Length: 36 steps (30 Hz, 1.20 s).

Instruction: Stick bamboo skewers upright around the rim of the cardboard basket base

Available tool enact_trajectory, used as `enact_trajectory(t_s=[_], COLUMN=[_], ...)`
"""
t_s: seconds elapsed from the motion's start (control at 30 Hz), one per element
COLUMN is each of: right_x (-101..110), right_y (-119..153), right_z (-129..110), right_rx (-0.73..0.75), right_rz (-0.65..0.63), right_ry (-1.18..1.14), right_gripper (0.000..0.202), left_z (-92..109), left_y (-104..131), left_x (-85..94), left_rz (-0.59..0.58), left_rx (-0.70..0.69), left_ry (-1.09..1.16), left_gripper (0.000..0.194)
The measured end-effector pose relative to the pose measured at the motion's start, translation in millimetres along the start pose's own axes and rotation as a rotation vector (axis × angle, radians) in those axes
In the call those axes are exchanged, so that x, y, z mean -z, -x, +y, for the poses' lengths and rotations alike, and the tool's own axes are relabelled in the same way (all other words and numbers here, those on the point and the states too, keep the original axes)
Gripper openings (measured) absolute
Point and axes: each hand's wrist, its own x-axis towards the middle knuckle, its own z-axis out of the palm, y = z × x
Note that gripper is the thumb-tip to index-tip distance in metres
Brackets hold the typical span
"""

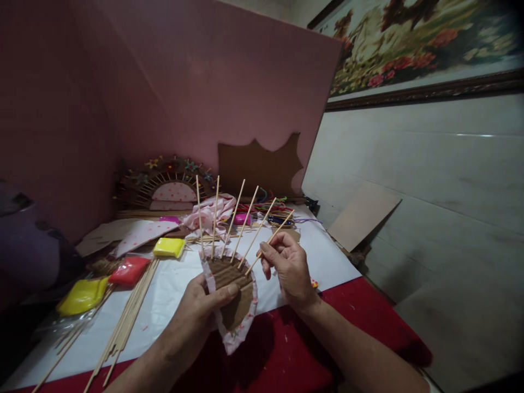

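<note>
Here, the left grip (200, 301) holds half-round brown cardboard (242, 303) edged in spotted pale cloth (210, 277), six sticks (233, 218) fanning out; the right grip (291, 267) pinches the rightmost.

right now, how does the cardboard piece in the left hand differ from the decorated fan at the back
The cardboard piece shows bare brown inside a fabric border; the decorated fan's middle is covered in dotted fabric.
The piece has six sticks; the fan has many more, plus colourful star shapes.
The piece is hand-held; the fan stands by the pink wall.
Both have sticks fanning outward.
</note>
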Motion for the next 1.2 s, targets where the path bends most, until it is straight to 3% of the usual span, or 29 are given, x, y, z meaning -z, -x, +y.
enact_trajectory(t_s=[0.4, 0.6, 1.2], right_x=[-1.5, 0.4, 2.7], right_y=[0.5, 1.2, 0.8], right_z=[-2.8, -2.5, -2.4], right_rx=[0.012, -0.069, -0.100], right_rz=[0.001, -0.038, -0.137], right_ry=[-0.002, -0.056, -0.001], right_gripper=[0.020, 0.028, 0.018], left_z=[-1.6, 0.2, -0.7], left_y=[-0.6, -0.7, -0.7], left_x=[-0.8, 0.9, 1.4], left_rz=[0.010, -0.013, -0.008], left_rx=[0.008, 0.039, 0.023], left_ry=[0.008, 0.033, 0.051], left_gripper=[0.024, 0.024, 0.020])
